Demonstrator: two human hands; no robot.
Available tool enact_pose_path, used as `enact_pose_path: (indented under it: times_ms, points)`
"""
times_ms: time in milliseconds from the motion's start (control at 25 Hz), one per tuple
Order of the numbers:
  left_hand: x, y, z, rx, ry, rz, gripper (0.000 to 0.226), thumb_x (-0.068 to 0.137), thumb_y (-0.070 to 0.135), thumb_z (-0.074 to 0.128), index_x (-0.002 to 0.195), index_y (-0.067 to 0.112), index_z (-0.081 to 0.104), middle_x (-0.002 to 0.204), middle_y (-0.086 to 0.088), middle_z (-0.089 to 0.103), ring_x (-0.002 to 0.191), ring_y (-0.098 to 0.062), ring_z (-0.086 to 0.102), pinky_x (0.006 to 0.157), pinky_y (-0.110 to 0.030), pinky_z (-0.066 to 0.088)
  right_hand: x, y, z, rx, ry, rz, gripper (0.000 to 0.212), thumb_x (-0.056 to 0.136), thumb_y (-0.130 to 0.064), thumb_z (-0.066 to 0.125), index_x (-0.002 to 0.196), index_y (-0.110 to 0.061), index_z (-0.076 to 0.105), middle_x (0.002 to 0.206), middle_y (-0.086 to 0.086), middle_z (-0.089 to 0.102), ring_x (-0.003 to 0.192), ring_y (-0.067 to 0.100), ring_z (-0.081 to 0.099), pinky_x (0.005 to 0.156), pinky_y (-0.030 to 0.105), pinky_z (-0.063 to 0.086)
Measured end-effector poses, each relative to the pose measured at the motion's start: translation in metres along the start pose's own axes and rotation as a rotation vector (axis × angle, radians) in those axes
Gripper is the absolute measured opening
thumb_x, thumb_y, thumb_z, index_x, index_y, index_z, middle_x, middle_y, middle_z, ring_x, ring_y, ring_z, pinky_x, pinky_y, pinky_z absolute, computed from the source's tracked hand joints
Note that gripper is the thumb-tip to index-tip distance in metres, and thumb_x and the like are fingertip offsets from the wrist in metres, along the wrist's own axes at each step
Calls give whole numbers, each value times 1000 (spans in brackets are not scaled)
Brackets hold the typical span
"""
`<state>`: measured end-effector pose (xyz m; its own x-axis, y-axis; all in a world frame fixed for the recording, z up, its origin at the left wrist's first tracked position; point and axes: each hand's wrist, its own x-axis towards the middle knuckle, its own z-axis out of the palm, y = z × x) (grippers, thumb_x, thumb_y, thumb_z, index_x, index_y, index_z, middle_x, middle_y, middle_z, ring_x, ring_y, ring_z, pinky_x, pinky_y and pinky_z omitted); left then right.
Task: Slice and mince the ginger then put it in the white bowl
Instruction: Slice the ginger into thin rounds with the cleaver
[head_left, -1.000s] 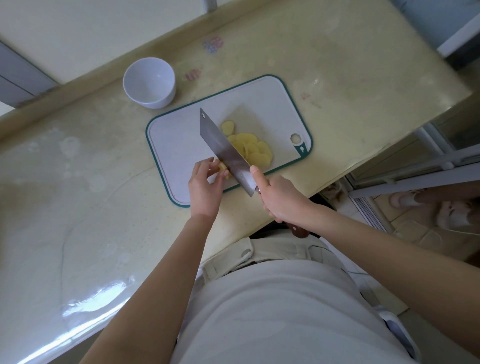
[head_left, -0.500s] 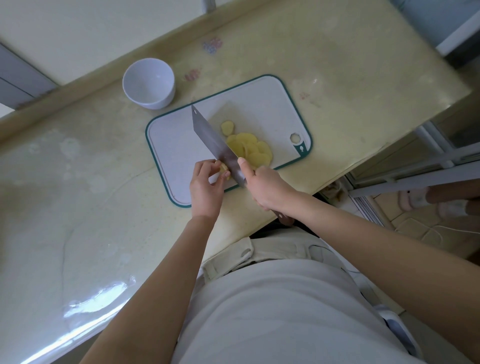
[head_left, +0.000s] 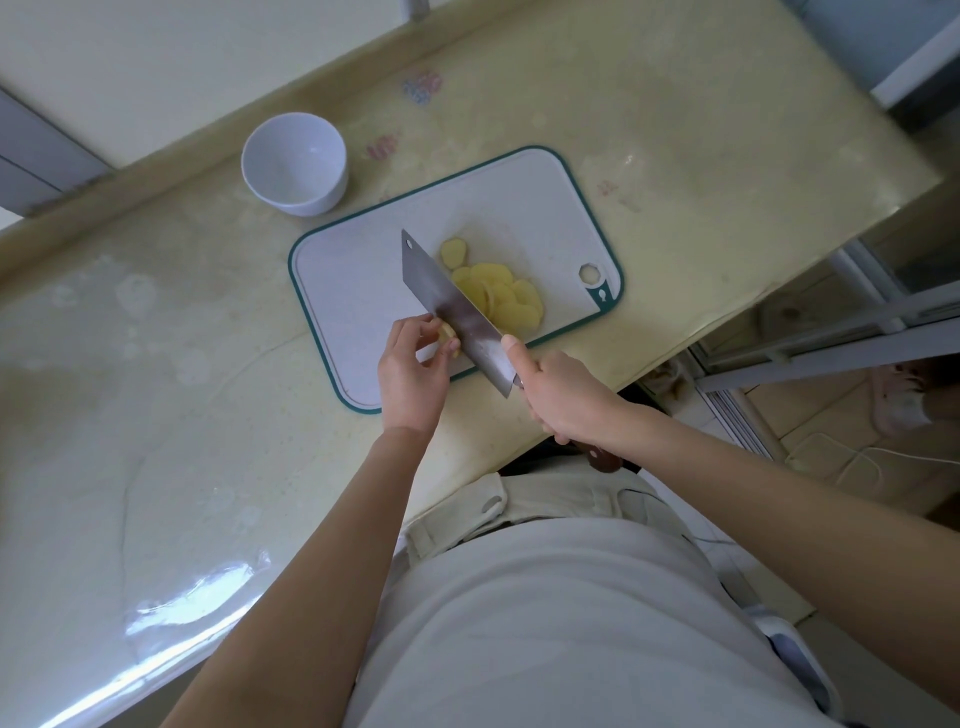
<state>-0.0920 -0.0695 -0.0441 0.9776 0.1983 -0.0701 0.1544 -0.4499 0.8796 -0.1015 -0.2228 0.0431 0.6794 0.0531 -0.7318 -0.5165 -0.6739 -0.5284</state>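
Gripping the cleaver (head_left: 452, 306), right hand (head_left: 563, 395); left hand (head_left: 410, 369) pinching ginger stub (head_left: 448, 335) near front edge of board (head_left: 353, 291).

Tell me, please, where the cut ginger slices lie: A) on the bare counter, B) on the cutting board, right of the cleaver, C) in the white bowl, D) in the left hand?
B: the ginger slices lie piled on the cutting board right of the cleaver; the white bowl looks empty and the left hand pinches only the uncut ginger piece.
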Motion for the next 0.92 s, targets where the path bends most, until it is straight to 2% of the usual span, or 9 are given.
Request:
enact_pose_path:
  times_ms: [40,200,480,640,760,800,840,920]
  points:
    - [0,0,0,-6,2,-7,15,83,5,67,97,6,61,103,0,58,89,-8,60,82,-30,54,0,-1,0,-17,-5,-9,47,99,-53,20,63,-25,32,64,4,39,53,15,34,50,25,29]
    - [-1,2,-1,-13,-8,-27,15,84,5,66,98,5,60,104,-4,59,89,-6,59,79,-17,53,2,-5,-1,59,-22,14,55,96,-57,25,65,-15,41,61,4,43,50,15,39,48,24,33]
    - [-1,2,-3,-37,-13,-35,15,85,3,65,99,5,58,105,-6,58,89,-6,59,72,-4,47,10,-18,5,67,-18,-15,55,98,-56,25,63,-16,39,59,4,43,47,15,41,45,26,35]
    - [-1,3,-4,-38,-17,-47,16,85,6,65,99,7,57,106,-2,59,92,-8,60,74,-6,48,13,-20,11,65,15,-46,53,99,-53,23,62,-17,36,61,3,41,52,15,40,49,23,34]
    - [-1,2,-5,-42,-21,-46,16,86,7,65,98,9,57,107,-3,60,92,-7,59,75,-9,49,21,-21,20,75,58,-48,41,104,-41,17,68,-32,33,63,4,37,69,26,46,65,33,39]
    - [0,2,-5,-43,-25,-51,16,86,8,65,98,11,56,108,-3,60,92,-6,59,77,-12,50,24,-20,23,93,58,-46,39,104,-38,16,75,-33,41,64,3,36,75,26,47,67,34,37]
    - [0,3,-5,-43,-28,-59,16,86,9,65,98,12,56,109,-2,60,92,-5,59,78,-15,50,27,-19,25,94,55,-51,42,104,-40,17,80,-27,49,64,3,38,77,26,47,67,33,35]
    - [0,3,-6,-35,-28,-66,16,86,11,66,98,13,56,109,-1,60,92,-4,59,79,-17,50,31,-15,28,104,43,-69,52,100,-51,21,69,-17,45,64,3,42,76,26,47,68,31,34]
